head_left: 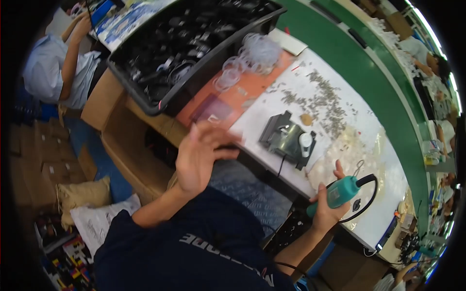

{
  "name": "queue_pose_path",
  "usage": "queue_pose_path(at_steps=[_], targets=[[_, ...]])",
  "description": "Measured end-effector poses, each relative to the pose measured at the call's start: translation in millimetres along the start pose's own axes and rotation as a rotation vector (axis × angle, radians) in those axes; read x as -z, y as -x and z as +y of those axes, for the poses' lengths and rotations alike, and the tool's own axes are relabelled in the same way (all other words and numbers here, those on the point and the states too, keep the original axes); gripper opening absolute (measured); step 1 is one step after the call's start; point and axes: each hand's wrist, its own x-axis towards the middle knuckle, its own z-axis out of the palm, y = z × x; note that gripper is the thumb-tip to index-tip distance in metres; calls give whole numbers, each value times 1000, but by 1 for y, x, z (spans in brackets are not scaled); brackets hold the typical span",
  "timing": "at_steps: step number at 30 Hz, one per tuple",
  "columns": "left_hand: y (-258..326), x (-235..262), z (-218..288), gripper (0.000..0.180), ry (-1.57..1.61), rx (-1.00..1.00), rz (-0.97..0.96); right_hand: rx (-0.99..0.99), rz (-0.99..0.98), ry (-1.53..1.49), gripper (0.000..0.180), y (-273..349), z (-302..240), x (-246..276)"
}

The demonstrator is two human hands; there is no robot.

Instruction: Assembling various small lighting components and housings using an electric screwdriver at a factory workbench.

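My right hand [326, 211] is wrapped round a teal electric screwdriver [342, 192] over the near right part of the white table. A wire hanging loop and a thick black cord [373, 194] come off its upper end. My left hand [198, 157], slightly blurred, hangs in the air by the table's near edge with its fingers spread and nothing in them. Between the hands lies a black and dark-green device [286, 139] with a white round part [305, 140] on it; a thin black cable runs from it over the near edge.
Many small metal pieces [323, 99] lie scattered on the table. Clear plastic rings [259, 51] are heaped on an orange mat [194, 110]. A large black bin [162, 99] full of black parts stands at the far left, above an open cardboard box [126, 140]. Another person [63, 72] works beyond.
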Motion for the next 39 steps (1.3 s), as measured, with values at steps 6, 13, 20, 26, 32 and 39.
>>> queue_pose_path(at_steps=[6,13,20,26,32,39], targets=[[36,38,-51,46,438,346,330,-33,-52,-105,38,-4,14,-6],[15,27,-59,54,797,321,162,5,-20,-74,41,-1,20,-5],[26,5,-56,43,988,378,89,72,-26,-65,40,0,22,-4],[42,-8,-47,72,908,359,190,102,-68,-19,41,-3,26,-1],[48,11,-51,75,909,454,188,87,-62,4,44,-2,28,-2],[65,119,-9,40,-64,145,647,122,-55,-24,41,-6,40,4]])
